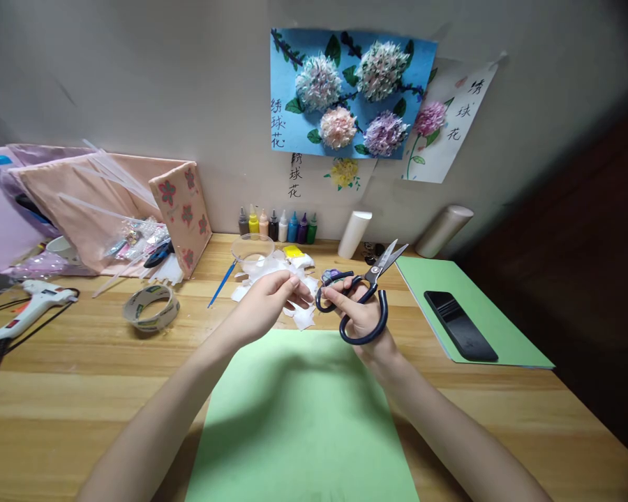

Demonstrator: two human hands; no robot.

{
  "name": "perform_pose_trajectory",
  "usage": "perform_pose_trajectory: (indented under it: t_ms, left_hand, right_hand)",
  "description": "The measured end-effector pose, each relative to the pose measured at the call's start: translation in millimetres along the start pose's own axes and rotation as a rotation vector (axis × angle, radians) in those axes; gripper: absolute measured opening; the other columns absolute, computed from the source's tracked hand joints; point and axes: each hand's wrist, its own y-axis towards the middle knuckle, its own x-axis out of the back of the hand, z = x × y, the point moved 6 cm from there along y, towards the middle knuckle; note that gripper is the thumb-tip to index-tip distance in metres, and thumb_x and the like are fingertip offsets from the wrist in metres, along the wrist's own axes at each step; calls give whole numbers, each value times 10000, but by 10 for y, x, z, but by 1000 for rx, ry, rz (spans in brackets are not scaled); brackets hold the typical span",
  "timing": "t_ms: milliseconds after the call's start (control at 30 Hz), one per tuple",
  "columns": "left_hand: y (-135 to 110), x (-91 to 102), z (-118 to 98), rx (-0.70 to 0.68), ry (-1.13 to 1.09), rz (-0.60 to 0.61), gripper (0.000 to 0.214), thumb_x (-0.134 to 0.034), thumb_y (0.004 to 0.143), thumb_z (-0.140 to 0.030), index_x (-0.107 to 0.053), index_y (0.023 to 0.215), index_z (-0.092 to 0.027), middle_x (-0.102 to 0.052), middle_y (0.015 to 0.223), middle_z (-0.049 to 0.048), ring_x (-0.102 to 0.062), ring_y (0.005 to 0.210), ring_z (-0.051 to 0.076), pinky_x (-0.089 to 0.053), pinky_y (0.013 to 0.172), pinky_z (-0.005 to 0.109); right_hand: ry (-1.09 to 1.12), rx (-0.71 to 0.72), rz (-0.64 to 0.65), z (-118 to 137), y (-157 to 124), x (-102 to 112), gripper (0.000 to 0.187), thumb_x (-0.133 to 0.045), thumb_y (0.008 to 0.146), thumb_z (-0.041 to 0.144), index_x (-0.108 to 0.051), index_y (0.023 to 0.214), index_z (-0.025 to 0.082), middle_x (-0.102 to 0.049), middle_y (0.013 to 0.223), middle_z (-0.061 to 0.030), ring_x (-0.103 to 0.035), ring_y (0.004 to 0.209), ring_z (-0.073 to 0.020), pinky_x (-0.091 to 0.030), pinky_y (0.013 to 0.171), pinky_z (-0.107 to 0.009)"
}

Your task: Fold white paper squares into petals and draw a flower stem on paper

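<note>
Scissors (375,271) with parted blades sit in the right hand (363,317), its fingers bent about the black handles, above the green sheet's (303,418) far right corner. Beyond that sheet's far edge, the left hand (272,300) half-curls near white scraps (303,319); whether it pinches anything, I cannot tell.

purplish thing (331,275) half-hidden behind scissors (375,270)

The person's 2 bare forearms (172,401) slant inward and forward. The left hand (277,294) points toward the right hand (365,315), thumb above bent fingers; near it, the right curls its fingers in a grip.
</note>
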Motion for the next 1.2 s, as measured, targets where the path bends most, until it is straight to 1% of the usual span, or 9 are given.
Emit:
perform_pose_trajectory:
  t_ms: [133, 300, 367, 467, 533, 633, 767, 967, 1200]
  left_hand:
    - [-39, 200, -74, -63, 15, -98, 355, -474, 846, -471, -560, 724, -149, -667, 804, 66, -624, 725, 173, -470, 681, 295]
    - [-82, 450, -175, -112, -75, -138, 345, -558, 805, -481, -651, 784, -150, -694, 909, 101, -635, 823, 222, -467, 734, 323]
    - [-68, 411, -168, -104, -123, -76, 330, -578, 803, -473, -687, 864, -168, -681, 1036, 104, -618, 955, 241, -459, 810, 328]
    - [-36, 190, -122, -84, -180, 122, 336, -560, 826, -459, -694, 998, -204, -626, 1187, 91, -556, 1115, 250, -431, 920, 342]
    - [-23, 65, -101, -96, -183, 196, 337, -533, 850, -439, -682, 1059, -221, -603, 1229, 81, -526, 1165, 249, -402, 974, 358]
    - [-6, 13, -88, -118, -124, 157, 323, -515, 865, -413, -684, 1069, -229, -632, 1185, 74, -538, 1152, 251, -377, 1001, 374]
    - [-9, 7, -104, -128, -59, 134, 316, -506, 869, -394, -711, 1013, -202, -683, 1077, 79, -590, 1065, 246, -406, 965, 366]
    - [-5, -2, -118, -147, 5, 57, 298, -534, 845, -391, -731, 949, -193, -695, 1042, 78, -593, 1046, 259, -421, 951, 381]
    - [48, -7, -25, -103, -335, 18, 297, -583, 811, -370, -733, 929, -143, -701, 1032, 109, -621, 1028, 251, -406, 1004, 389]
  right_hand:
    - [-34, 110, -63, 170, 73, 121, 346, -801, 595, 232, -476, 705, 194, -544, 658, 54, -562, 640, -108, -482, 662, -276]
    - [-110, 86, -5, 274, 153, 151, 326, -784, 613, 251, -472, 692, 199, -542, 667, 46, -566, 640, -121, -480, 669, -298]
    - [-130, 64, 21, 238, 145, 123, 334, -788, 606, 261, -473, 696, 200, -548, 664, 43, -558, 621, -123, -477, 655, -302]
    - [-132, 21, 70, 152, 113, 69, 340, -795, 601, 276, -480, 703, 200, -563, 663, 39, -551, 613, -125, -473, 643, -304]
    - [-192, 3, 130, 119, 95, 26, 302, -784, 618, 294, -507, 682, 193, -575, 650, 26, -552, 619, -132, -470, 644, -305]
    - [-331, -18, 205, 106, 78, -12, 233, -767, 639, 299, -568, 669, 182, -602, 654, 3, -564, 636, -144, -471, 639, -304]
    - [-379, -44, 248, 102, 67, -26, 201, -762, 640, 291, -603, 700, 184, -647, 721, -15, -597, 686, -160, -491, 661, -314]
    - [-363, -84, 210, 102, 58, -10, 284, -812, 554, 286, -595, 707, 187, -663, 741, -21, -618, 707, -183, -507, 675, -330]
    - [-336, -37, 212, 121, 79, 1, 267, -784, 621, 311, -595, 761, 185, -673, 861, -47, -611, 792, -181, -504, 723, -317]
